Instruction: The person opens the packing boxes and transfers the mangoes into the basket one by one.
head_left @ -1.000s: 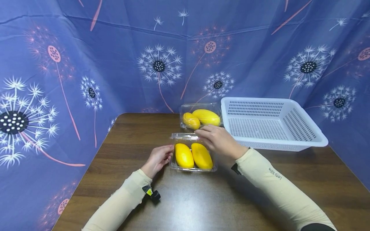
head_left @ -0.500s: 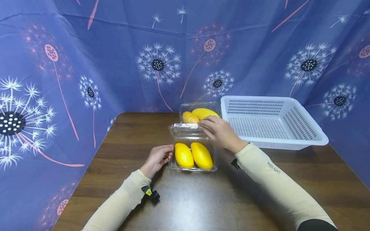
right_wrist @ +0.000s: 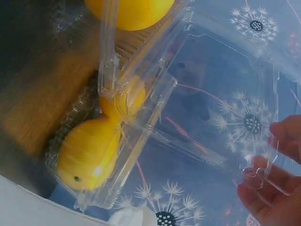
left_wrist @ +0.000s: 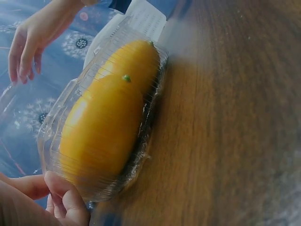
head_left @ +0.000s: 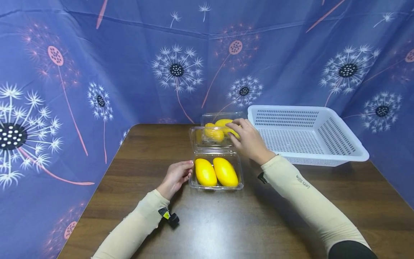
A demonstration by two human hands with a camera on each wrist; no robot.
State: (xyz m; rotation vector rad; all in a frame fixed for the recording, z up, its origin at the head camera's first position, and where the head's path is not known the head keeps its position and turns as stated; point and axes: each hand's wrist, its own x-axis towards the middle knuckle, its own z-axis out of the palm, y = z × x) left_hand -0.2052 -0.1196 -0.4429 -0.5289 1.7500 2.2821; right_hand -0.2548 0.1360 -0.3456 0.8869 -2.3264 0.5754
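Note:
Two yellow mangoes (head_left: 205, 172) lie side by side in a clear plastic clamshell container (head_left: 216, 187) on the wooden table. Its transparent lid (head_left: 196, 141) stands raised at the back, hinged along the far edge. The left hand (head_left: 176, 177) pinches the container's left rim between thumb and fingers; the left wrist view shows the thumb (left_wrist: 60, 184) at the rim's corner. The right hand (head_left: 250, 142) holds the lid near its right corner. Through the clear plastic in the right wrist view, several fingertips (right_wrist: 263, 172) show around that corner.
Behind the lid, a second clear container (head_left: 226, 115) holds more yellow mangoes (head_left: 215, 133), partly covered by the lid and the right hand. A white perforated basket (head_left: 310, 160) stands at the back right. Blue dandelion-print cloth (head_left: 136, 72) hangs behind the table (head_left: 139, 158).
The right hand has swung the lid upward and back, from leaning low over the container's rear to standing raised. The left hand has stayed at the left rim.

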